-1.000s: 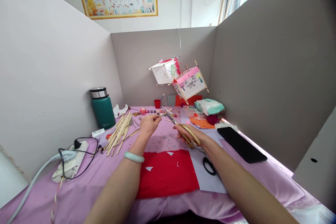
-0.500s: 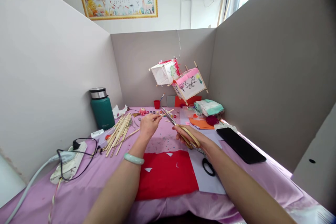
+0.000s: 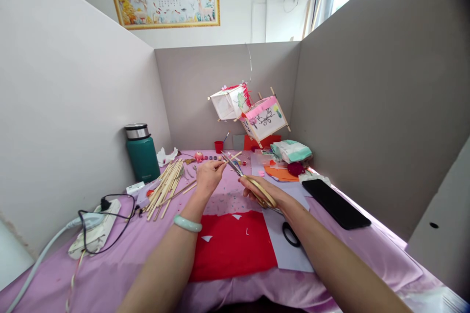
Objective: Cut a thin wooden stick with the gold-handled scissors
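Two paper lanterns, one white (image 3: 224, 105) and one pink-topped (image 3: 270, 120), hang tilted beyond the hands, near the back panel (image 3: 194, 88). Below them on the cloth (image 3: 143, 261) stand a red cup (image 3: 219, 146) and a row of small paint pots (image 3: 210, 158). To the left, a loose heap of sticks (image 3: 167, 186) lies near the left wrist, with a green bottle (image 3: 142, 160) behind it and a power strip (image 3: 96, 237) nearer the viewer, tangled in a black cord (image 3: 127, 217). On the right are a packet (image 3: 292, 150), orange paper (image 3: 281, 173) and a black slab (image 3: 336, 204). A red sheet (image 3: 235, 254) (two pale scraps on it) lies between the forearms; the right forearm partly covers a white sheet (image 3: 284, 249), where a black loop (image 3: 291, 234) shows.

The left hand (image 3: 209, 176), a bangle (image 3: 187, 224) on its forearm, reaches in with its back up, fingertips pinching a thin stick (image 3: 237, 155) whose end points up and to the right. The right hand (image 3: 276, 190) wraps the gold handles of the scissors (image 3: 238, 172), blades slanting up and left across the stick, just beside the left fingertips. Whether the stick sits between the blades, I cannot tell.
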### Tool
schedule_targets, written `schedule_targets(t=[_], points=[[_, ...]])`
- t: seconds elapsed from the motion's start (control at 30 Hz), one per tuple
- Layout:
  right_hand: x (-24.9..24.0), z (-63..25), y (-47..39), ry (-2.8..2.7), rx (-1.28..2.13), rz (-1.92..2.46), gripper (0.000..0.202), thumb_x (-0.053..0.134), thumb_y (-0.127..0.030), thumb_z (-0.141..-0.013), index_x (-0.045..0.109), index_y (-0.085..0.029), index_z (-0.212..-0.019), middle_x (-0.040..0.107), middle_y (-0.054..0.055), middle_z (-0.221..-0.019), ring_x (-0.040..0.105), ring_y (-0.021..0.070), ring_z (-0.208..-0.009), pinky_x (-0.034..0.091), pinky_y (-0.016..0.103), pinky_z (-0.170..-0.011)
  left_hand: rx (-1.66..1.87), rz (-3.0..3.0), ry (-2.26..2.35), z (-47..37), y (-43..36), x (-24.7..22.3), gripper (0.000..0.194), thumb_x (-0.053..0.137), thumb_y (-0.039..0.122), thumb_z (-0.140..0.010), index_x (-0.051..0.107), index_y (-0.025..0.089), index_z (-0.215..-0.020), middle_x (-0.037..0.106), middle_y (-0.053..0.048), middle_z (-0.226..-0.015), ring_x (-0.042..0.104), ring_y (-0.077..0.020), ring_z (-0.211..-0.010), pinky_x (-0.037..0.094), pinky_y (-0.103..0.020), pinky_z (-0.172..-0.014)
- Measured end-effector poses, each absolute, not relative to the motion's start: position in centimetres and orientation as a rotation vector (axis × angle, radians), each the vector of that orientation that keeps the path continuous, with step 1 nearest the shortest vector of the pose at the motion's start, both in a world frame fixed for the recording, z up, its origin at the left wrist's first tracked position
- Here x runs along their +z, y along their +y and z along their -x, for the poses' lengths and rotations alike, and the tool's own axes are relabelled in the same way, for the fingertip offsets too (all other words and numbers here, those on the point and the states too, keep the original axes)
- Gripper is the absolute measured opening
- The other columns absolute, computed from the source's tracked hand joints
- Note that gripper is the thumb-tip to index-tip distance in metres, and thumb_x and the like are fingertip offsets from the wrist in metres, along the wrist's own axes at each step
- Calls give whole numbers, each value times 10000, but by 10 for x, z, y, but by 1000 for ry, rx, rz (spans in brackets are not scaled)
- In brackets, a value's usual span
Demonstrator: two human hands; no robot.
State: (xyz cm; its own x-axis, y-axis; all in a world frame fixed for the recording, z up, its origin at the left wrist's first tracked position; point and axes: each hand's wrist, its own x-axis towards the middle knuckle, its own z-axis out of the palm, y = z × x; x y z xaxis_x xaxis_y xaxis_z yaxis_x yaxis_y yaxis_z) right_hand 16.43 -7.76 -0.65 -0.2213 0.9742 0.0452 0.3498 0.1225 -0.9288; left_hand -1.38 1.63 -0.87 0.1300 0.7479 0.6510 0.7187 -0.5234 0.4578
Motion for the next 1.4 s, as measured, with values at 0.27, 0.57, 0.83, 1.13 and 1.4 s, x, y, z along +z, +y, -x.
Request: schedule_targets(t=[0.27, 0.57, 0.83, 1.13, 1.4], points=[[-13, -165, -71, -1715, 1072, 1278, 479, 441, -654, -761, 524, -192, -858, 579, 21, -749, 472, 82, -525, 287, 172, -391, 1328, -2290, 1513, 12, 13, -6, 234, 516, 351, -819, 705, 246, -909, 706, -9, -872, 601, -123, -775, 397, -214, -695], [-16, -166, -67, -1742, 1054, 1268, 478, 437, -658, -764, 521, -201, -877, 591, 29, -776, 493, 85, -542, 312, 166, -398, 1275, -2338, 1592, 11, 8, -4, 258, 491, 382, -829, 702, 262, -918, 704, -22, -865, 594, -127, -772, 382, -221, -695], [-11, -164, -74, -1711, 1065, 1297, 492, 437, -661, -761, 525, -205, -925, 598, 40, -811, 515, 99, -594, 331, 168, -430, 1298, -2384, 1678, 6, 1, -2, 262, 484, 392, -836, 701, 271, -918, 692, -23, -904, 592, -141, -818, 379, -228, -721], [-9, -162, -76, -1713, 1066, 1257, 470, 427, -639, -783, 522, -201, -922, 598, 37, -829, 506, 96, -602, 344, 180, -472, 1404, -2423, 1757, 1, -4, -4, 251, 504, 409, -822, 707, 282, -898, 683, -22, -912, 593, -150, -800, 375, -245, -674], [-5, -163, -78, -1717, 1091, 1239, 465, 437, -632, -784, 512, -195, -922, 594, 42, -838, 517, 104, -636, 349, 183, -492, 1418, -2448, 1830, -2, -8, -4, 267, 474, 404, -840, 702, 273, -886, 666, -27, -889, 574, -149, -772, 326, -255, -619]])
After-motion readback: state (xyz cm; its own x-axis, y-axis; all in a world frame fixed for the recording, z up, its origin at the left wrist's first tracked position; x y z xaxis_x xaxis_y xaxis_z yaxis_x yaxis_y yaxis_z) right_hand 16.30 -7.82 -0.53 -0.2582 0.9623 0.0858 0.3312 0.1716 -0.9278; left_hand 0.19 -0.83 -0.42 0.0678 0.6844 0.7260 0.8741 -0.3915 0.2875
